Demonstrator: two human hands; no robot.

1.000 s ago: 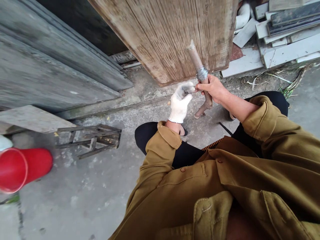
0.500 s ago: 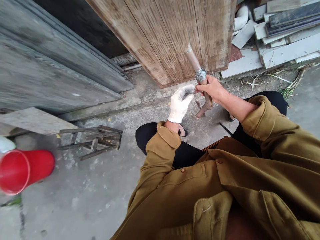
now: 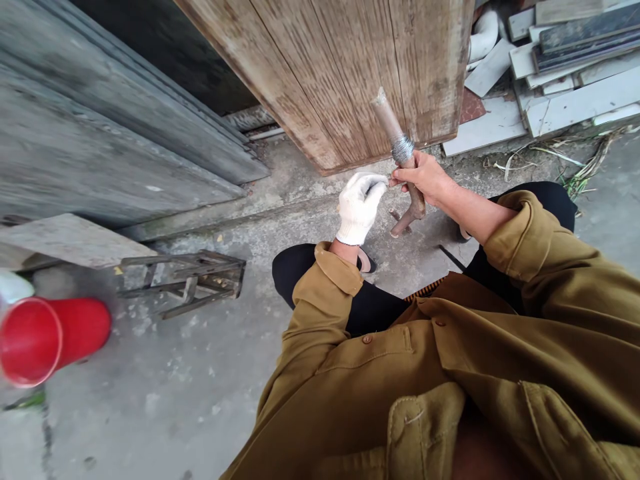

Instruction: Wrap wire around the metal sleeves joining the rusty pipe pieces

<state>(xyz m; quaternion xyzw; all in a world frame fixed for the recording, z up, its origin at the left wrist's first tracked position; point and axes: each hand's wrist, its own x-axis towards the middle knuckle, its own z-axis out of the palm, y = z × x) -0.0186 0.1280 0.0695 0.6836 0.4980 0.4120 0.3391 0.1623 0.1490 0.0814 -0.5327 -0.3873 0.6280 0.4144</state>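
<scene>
My bare right hand [image 3: 425, 177] is wrapped round a forked wooden branch [image 3: 415, 215], just below a coil of silvery wire [image 3: 402, 148] wound about it. The upper length of the branch slants up and to the left, ending in a pale, ragged tip. My left hand [image 3: 361, 203], in a white knitted glove, is beside it with thumb and fingers pinched together close to my right fingertips. What the pinch holds is too small to make out. The branch's forked lower end hangs over the concrete between my knees.
A weathered wooden panel [image 3: 345, 87] leans ahead of me. Stacked tiles and boards [image 3: 580, 100] lie at the far right. To the left are a small wooden stool [image 3: 200, 280] on its side, a pale board [image 3: 80, 240] and a red bucket [image 3: 83, 332].
My gloved left hand has shifted slightly left and its fingers have closed in more. The right hand and the branch have hardly moved.
</scene>
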